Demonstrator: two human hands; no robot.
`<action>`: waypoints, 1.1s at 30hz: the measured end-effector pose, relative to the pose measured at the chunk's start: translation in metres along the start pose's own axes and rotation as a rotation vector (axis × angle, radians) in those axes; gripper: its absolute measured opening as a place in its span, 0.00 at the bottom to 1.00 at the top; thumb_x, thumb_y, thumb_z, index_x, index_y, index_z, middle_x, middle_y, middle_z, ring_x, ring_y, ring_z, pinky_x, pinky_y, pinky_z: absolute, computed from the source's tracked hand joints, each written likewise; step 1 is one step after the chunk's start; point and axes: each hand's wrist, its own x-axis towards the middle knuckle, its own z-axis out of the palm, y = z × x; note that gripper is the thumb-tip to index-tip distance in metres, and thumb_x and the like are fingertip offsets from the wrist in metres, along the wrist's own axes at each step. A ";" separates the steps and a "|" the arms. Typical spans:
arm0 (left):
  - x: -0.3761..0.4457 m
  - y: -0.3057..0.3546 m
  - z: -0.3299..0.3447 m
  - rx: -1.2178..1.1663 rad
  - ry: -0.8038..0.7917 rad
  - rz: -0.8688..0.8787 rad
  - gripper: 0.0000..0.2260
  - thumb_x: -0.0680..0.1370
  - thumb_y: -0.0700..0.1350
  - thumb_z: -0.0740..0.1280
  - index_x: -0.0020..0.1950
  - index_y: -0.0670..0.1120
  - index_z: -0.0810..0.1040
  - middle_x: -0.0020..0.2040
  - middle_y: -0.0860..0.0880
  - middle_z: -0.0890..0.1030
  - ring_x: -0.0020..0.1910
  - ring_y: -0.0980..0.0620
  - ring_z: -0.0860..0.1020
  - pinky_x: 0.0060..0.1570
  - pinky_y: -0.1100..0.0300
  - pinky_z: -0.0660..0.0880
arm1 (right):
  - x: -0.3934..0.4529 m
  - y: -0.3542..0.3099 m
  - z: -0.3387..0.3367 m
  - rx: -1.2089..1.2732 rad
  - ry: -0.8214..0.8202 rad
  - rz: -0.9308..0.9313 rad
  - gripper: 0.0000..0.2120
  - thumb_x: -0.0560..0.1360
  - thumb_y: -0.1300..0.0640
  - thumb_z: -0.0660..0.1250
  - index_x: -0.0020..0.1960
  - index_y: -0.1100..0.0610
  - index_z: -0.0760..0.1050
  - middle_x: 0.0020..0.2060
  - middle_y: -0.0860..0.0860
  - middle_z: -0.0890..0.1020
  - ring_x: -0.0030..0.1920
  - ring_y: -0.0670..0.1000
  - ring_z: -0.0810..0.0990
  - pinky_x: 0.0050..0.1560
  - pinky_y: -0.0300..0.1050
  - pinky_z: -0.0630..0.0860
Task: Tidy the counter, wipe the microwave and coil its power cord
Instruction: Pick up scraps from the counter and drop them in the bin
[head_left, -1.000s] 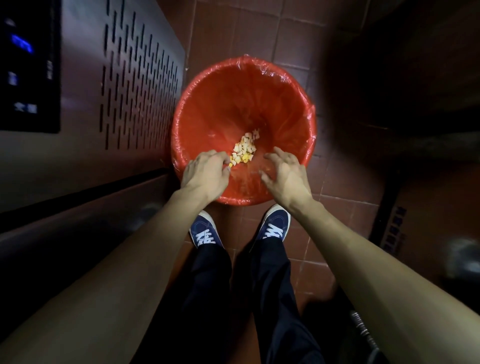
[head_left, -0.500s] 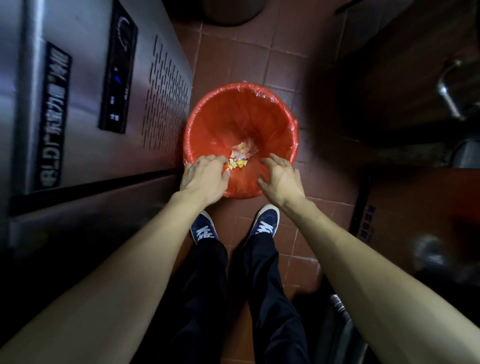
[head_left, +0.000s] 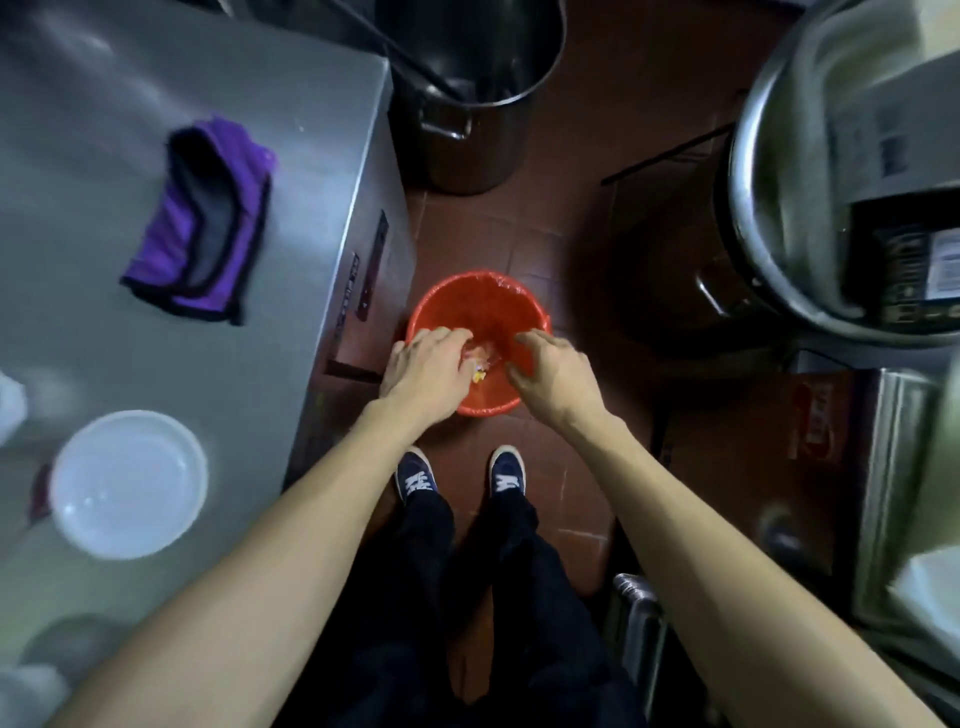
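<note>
A red bin (head_left: 483, 301) lined with a red bag stands on the tiled floor in front of my feet. Yellow food scraps (head_left: 480, 373) and a pinkish wrapper lie at its bottom. My left hand (head_left: 426, 369) hangs over the bin's near left rim with fingers loosely curled and nothing visible in it. My right hand (head_left: 556, 379) hovers over the near right rim, fingers relaxed and empty. On the steel counter (head_left: 291, 156) to the left lie a folded purple cloth (head_left: 202, 223) and a white bowl (head_left: 127, 483).
A tall steel stockpot (head_left: 467, 88) stands on the floor beyond the bin. A large round steel vessel (head_left: 810, 171) fills the upper right, with a steel unit (head_left: 893, 493) below it. The floor strip between counter and right-hand equipment is narrow.
The view has risen and pulled back, so the bin looks smaller and the counter top with cloth and bowl has come into sight. Both hands stay over the bin's near rim.
</note>
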 end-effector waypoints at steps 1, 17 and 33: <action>-0.009 0.006 -0.014 -0.001 0.026 0.005 0.19 0.82 0.52 0.61 0.73 0.51 0.70 0.70 0.49 0.75 0.68 0.45 0.71 0.68 0.46 0.66 | -0.004 -0.008 -0.014 -0.007 0.018 -0.029 0.19 0.76 0.51 0.67 0.66 0.54 0.76 0.64 0.50 0.80 0.62 0.56 0.78 0.60 0.53 0.75; -0.125 0.026 -0.116 0.014 0.390 -0.278 0.20 0.81 0.54 0.62 0.71 0.50 0.71 0.68 0.49 0.76 0.68 0.46 0.71 0.65 0.48 0.69 | -0.021 -0.092 -0.121 -0.110 -0.004 -0.488 0.17 0.73 0.50 0.65 0.60 0.50 0.77 0.58 0.48 0.80 0.59 0.57 0.79 0.53 0.57 0.77; -0.328 -0.058 -0.100 -0.028 0.630 -0.701 0.20 0.82 0.52 0.61 0.73 0.50 0.71 0.70 0.48 0.75 0.67 0.44 0.73 0.62 0.47 0.71 | -0.122 -0.251 -0.043 -0.228 -0.158 -1.004 0.22 0.77 0.50 0.67 0.69 0.54 0.73 0.67 0.51 0.78 0.64 0.57 0.77 0.64 0.56 0.73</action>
